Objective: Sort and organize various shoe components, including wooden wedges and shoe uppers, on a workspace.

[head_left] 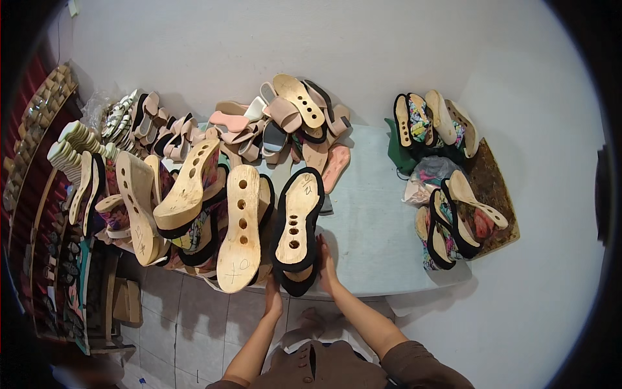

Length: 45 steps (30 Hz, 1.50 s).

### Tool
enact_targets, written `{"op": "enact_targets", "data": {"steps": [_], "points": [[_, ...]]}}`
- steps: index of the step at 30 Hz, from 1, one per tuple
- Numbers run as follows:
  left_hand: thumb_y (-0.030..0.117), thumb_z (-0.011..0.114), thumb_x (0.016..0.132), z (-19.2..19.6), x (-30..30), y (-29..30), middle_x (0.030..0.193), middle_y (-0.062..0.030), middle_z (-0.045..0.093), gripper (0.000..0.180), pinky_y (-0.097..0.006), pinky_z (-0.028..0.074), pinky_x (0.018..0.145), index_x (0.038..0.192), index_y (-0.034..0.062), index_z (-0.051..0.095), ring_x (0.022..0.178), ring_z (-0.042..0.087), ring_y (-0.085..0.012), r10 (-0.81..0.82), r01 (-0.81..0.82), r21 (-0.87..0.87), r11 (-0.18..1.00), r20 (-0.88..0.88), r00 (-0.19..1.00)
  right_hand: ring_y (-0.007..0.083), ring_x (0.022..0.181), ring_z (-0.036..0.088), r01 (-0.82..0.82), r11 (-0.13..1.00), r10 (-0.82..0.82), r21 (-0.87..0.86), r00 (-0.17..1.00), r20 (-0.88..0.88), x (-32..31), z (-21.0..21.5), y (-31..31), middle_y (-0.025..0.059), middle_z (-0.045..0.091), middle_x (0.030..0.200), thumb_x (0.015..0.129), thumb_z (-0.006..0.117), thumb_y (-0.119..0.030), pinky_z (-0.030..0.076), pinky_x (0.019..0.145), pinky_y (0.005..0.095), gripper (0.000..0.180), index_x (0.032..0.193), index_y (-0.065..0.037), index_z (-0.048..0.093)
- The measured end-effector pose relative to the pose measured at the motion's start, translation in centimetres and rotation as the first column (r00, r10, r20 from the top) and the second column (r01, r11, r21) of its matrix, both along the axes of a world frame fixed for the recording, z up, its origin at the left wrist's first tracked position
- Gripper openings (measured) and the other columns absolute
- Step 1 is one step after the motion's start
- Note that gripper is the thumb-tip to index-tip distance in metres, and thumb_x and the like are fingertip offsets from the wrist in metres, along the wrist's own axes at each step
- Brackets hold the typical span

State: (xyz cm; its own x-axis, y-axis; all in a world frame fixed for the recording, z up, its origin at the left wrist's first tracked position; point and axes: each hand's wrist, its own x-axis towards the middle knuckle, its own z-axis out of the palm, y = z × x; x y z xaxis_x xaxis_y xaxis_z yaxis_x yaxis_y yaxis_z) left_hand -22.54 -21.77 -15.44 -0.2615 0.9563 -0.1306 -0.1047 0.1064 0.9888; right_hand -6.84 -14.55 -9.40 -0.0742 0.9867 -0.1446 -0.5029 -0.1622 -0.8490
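A wedge sandal (296, 223) with a pale wooden underside, a row of dark holes and thick black trim lies sole-up at the table's front edge. Another black-edged sandal (296, 285) shows beneath its near end. My right hand (328, 264) presses along the right side of this stack, its fingertips partly hidden. On the other side, my left hand (273, 299) reaches up against the lower left part, with the fingers mostly covered. Just left of the stack lies a bare wooden wedge sole (240, 227) with several holes, and more upturned wedge sandals (191, 185) are piled beyond it.
The pale table (376, 233) carries pink and beige sandals (282, 115) at the back. To the right are floral wedge sandals (446, 223), a brown board (492, 194) and a plastic bag (433, 176). A shoe rack (39, 214) stands at far left.
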Motion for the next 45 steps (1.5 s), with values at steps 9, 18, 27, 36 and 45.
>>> {"op": "enact_targets", "data": {"steps": [9, 18, 27, 36, 45], "points": [[0.045, 0.035, 0.091, 5.4, 2.7, 3.1, 0.131, -0.0080, 0.036, 0.058, -0.032, 0.031, 0.099, 0.132, 0.0047, 0.028, 0.121, 0.037, -0.0203, -0.130, 0.136, 0.011, 0.991, 0.362, 0.923, 0.0155, 0.131, 0.015, -0.097, 0.995, 0.101, 0.036, 0.986, -0.132, -0.9, 1.6, 0.2, 0.0025, 0.011, 0.145, 0.090, 0.031, -0.051, 0.016, 0.105, 0.0310, 0.069, 0.140, -0.012, 0.004], [0.049, 0.035, 0.089, 4.9, 2.6, 2.7, 0.130, -0.0073, 0.038, 0.061, -0.032, 0.033, 0.098, 0.132, 0.0069, 0.029, 0.119, 0.038, -0.0186, -0.173, 0.214, -0.032, 0.976, 0.482, 0.859, 0.0152, 0.131, 0.014, -0.198, 0.972, 0.218, 0.130, 0.961, -0.169, -1.0, -0.4, -0.6, 0.0038, 0.009, 0.144, 0.092, 0.037, -0.040, 0.016, 0.105, 0.0299, 0.065, 0.140, -0.014, 0.003], [0.040, 0.035, 0.090, 5.3, 3.9, 2.0, 0.132, -0.0055, 0.038, 0.053, -0.032, 0.030, 0.099, 0.132, 0.0072, 0.032, 0.119, 0.039, -0.0189, -0.198, 0.255, -0.056, 0.965, 0.478, 0.856, 0.0335, 0.133, -0.002, -0.243, 0.890, 0.219, 0.386, 0.970, 0.106, 1.8, -10.0, -1.7, 0.0161, -0.004, 0.145, 0.080, 0.057, -0.037, 0.007, 0.106, 0.0431, 0.080, 0.140, -0.014, 0.011], [0.038, 0.035, 0.089, 5.2, 6.6, 1.7, 0.125, -0.0070, 0.045, 0.050, -0.031, 0.033, 0.096, 0.126, 0.0040, 0.039, 0.114, 0.043, -0.0183, -0.189, 0.276, -0.117, 0.954, 0.479, 0.857, 0.0262, 0.134, -0.003, -0.235, 0.896, 0.196, 0.378, 0.971, 0.138, 4.1, -6.4, -3.0, 0.0070, -0.011, 0.145, 0.088, 0.046, -0.016, 0.009, 0.107, 0.0381, 0.062, 0.139, -0.028, 0.013], [0.038, 0.035, 0.090, 6.0, 11.9, 2.2, 0.123, -0.0067, 0.047, 0.050, -0.031, 0.035, 0.095, 0.126, 0.0042, 0.039, 0.112, 0.046, -0.0175, -0.294, 0.365, -0.035, 0.930, 0.527, 0.798, 0.0171, 0.128, 0.024, -0.078, 0.997, 0.077, 0.008, 0.992, 0.102, 8.5, 1.5, -3.5, 0.0049, 0.017, 0.142, 0.093, 0.036, -0.037, 0.024, 0.103, 0.0297, 0.060, 0.140, -0.014, 0.007]]}}
